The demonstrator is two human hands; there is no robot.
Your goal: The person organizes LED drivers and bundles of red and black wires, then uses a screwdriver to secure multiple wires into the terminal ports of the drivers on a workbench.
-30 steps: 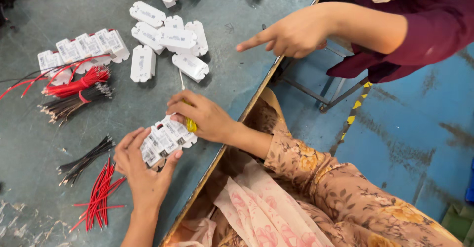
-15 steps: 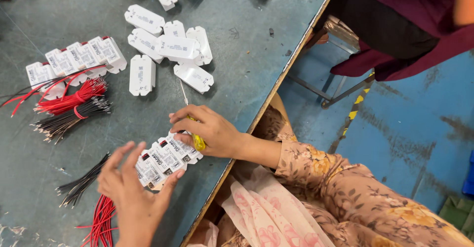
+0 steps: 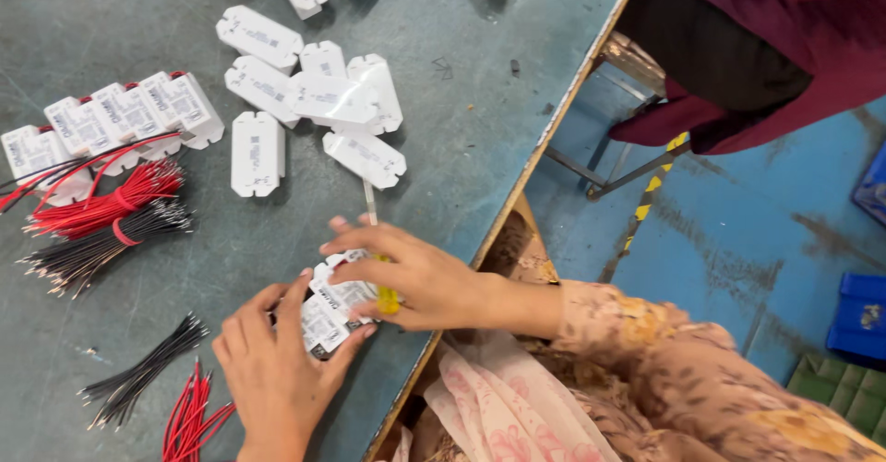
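Lying flat, white module row (image 3: 334, 312), long axis diagonal

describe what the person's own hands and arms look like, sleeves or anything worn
Both hands are bare: no gloves, and no rings or bracelets that I can make out. The left hand shows down to the wrist, with no sleeve in view. The right hand leads into a long sleeve of tan-brown fabric with a floral print, ending at the wrist. A pale pink flowered cloth lies below that arm.

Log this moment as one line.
left hand: on white modules | right hand: on modules, holds yellow-handled tool | table: loose white cases, wire bundles
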